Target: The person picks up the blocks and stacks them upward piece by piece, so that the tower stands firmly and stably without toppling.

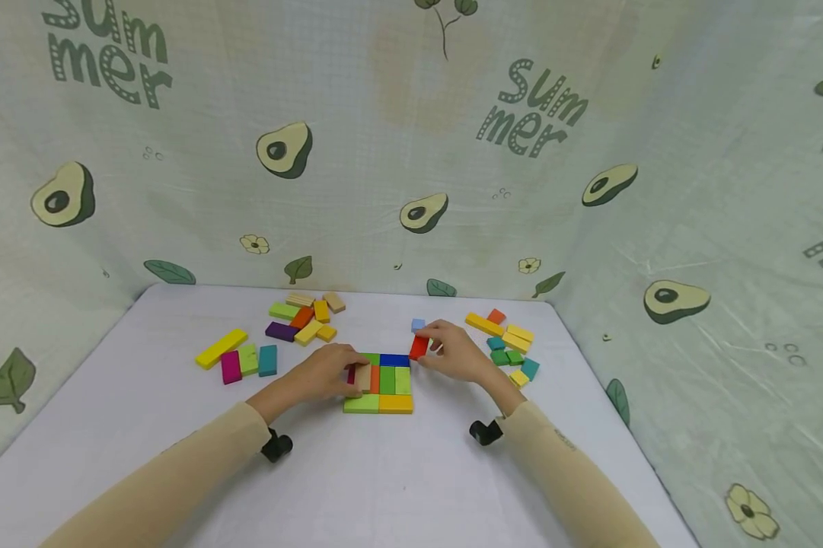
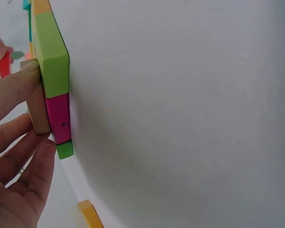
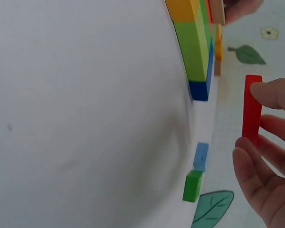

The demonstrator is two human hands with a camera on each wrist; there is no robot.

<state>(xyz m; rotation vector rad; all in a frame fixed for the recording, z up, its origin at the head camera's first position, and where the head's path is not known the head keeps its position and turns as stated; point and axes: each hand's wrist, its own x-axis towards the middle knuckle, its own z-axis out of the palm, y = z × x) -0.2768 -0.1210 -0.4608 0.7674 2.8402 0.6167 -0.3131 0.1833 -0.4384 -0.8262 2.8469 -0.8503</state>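
My left hand (image 1: 325, 371) pinches a plain wooden block (image 1: 363, 378) between thumb and fingers, at the left side of a flat square of coloured blocks. In the left wrist view this wooden block (image 2: 38, 109) lies on top of the layer, over a magenta block (image 2: 59, 118). The square includes lime (image 1: 361, 404), yellow-orange (image 1: 395, 404), green (image 1: 387, 380) and blue (image 1: 394, 360) blocks. Raised off the table, a red block (image 3: 251, 110) is held by its ends between the thumb and fingers of my right hand (image 1: 455, 350), near the square's far right corner.
A light blue block (image 1: 418, 325) lies behind the red one. Loose blocks are scattered at the left, among them a long yellow block (image 1: 221, 349) and a purple one (image 1: 282, 331). Another group, with a long orange block (image 1: 484, 324), lies at the right. Patterned cloth (image 1: 356, 251) walls the table's back.
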